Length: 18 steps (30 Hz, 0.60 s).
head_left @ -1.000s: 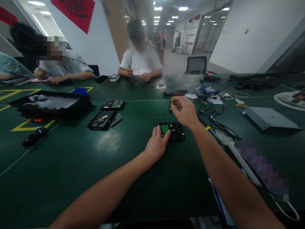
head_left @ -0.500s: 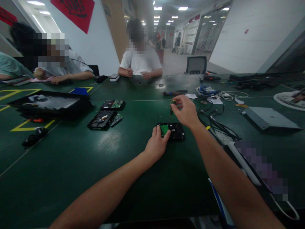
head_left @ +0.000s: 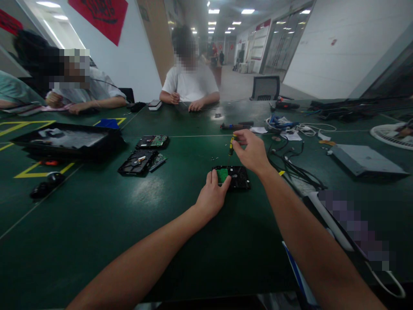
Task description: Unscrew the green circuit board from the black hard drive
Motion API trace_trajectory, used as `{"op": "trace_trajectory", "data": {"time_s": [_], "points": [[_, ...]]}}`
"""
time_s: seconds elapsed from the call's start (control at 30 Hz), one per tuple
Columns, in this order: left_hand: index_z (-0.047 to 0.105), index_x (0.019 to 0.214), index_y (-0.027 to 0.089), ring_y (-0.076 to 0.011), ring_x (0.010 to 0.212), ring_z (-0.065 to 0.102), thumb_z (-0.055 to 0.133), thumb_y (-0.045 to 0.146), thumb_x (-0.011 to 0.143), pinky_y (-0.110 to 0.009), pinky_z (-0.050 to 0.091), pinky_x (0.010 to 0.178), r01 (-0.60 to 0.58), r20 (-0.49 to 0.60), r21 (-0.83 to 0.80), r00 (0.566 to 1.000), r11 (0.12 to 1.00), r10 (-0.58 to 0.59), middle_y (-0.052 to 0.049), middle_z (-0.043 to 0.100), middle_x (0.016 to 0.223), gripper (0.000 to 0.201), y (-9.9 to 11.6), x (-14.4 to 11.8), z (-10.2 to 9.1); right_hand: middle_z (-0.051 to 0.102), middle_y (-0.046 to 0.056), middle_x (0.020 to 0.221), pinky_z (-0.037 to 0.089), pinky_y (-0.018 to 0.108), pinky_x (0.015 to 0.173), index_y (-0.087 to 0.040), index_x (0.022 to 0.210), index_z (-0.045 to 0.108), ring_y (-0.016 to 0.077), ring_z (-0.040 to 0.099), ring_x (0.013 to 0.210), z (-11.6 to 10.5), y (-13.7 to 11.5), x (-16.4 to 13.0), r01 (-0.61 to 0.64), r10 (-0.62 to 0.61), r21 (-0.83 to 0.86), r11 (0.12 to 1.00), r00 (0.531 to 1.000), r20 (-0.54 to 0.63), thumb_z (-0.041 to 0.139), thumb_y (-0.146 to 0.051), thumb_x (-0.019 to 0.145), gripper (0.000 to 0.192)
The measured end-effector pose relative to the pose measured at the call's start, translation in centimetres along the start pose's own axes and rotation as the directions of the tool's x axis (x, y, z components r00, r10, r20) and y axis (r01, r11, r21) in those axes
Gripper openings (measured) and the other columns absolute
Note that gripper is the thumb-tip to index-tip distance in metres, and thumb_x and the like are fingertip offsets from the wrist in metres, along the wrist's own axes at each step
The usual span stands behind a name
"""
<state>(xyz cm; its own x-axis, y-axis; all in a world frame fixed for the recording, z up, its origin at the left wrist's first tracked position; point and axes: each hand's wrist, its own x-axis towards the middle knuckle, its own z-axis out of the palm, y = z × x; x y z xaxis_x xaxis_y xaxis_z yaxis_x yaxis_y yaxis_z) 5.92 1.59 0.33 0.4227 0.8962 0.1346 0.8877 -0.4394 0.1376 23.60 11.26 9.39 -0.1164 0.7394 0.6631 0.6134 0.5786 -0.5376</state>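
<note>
A black hard drive (head_left: 238, 177) with a green circuit board lies on the green table (head_left: 129, 224) in front of me. My left hand (head_left: 213, 196) rests on its near left corner, thumb and fingers pressing the board's edge. Above the drive, my right hand (head_left: 253, 150) pinches the top of a small yellow-and-black screwdriver (head_left: 230, 148). The screwdriver stands upright with its tip down on the drive's far left part.
Two opened hard drives (head_left: 138, 161) (head_left: 152, 141) lie to the left, beside a black tray (head_left: 64, 140). Cables (head_left: 290, 165), a grey flat box (head_left: 364, 160) and tools sit to the right. Two people sit across the table.
My right hand's fingers have shifted slightly on the screwdriver top, as in turning it; the left hand and drive have stayed put. The person opposite has moved their hands.
</note>
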Motion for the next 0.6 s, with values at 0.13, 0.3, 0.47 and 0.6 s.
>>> {"op": "trace_trajectory", "data": {"time_s": [0.13,0.3,0.47,0.6], "points": [[0.033,0.157,0.033,-0.0435,0.152,0.022,0.048,0.013,0.098,-0.053,0.048,0.105,0.006,0.004,0.000,1.000,1.000,-0.006,-0.020,0.024,0.164,0.064,0.02,0.02,0.02,0.067,0.008,0.112,0.059,0.044,0.088,-0.025,0.114,0.067,0.0231,0.069,0.092,-0.09,-0.15,-0.02,0.034,-0.034,-0.017,0.999,0.999,0.007,0.062,-0.025,0.091,0.024],[0.034,0.157,0.033,-0.0449,0.151,0.023,0.048,0.012,0.098,-0.054,0.049,0.103,0.006,0.011,0.002,1.000,1.000,-0.006,-0.021,0.023,0.164,0.064,0.03,0.02,0.07,0.069,0.008,0.110,0.059,0.045,0.085,-0.024,0.110,0.064,0.0241,0.069,0.092,-0.11,-0.13,0.00,-0.005,0.005,-0.009,1.000,1.000,-0.006,0.063,-0.023,0.088,0.022],[0.035,0.157,0.032,-0.0452,0.151,0.024,0.047,0.012,0.098,-0.054,0.047,0.105,0.002,0.007,0.008,1.000,1.000,-0.002,-0.021,0.024,0.163,0.063,0.09,-0.04,0.05,0.070,0.006,0.103,0.059,0.041,0.080,-0.024,0.108,0.062,0.0226,0.069,0.090,-0.15,-0.31,-0.01,-0.003,0.003,0.008,1.000,1.000,0.001,0.065,-0.029,0.089,0.019],[0.033,0.157,0.033,-0.0428,0.151,0.025,0.047,0.012,0.099,-0.055,0.046,0.107,0.006,0.006,0.012,1.000,1.000,-0.006,-0.020,0.024,0.165,0.064,0.07,0.03,0.12,0.068,0.007,0.106,0.058,0.040,0.079,-0.025,0.107,0.064,0.0222,0.068,0.090,-0.18,-0.45,-0.03,0.009,-0.009,-0.035,0.999,1.000,-0.012,0.065,-0.031,0.089,0.019]]}}
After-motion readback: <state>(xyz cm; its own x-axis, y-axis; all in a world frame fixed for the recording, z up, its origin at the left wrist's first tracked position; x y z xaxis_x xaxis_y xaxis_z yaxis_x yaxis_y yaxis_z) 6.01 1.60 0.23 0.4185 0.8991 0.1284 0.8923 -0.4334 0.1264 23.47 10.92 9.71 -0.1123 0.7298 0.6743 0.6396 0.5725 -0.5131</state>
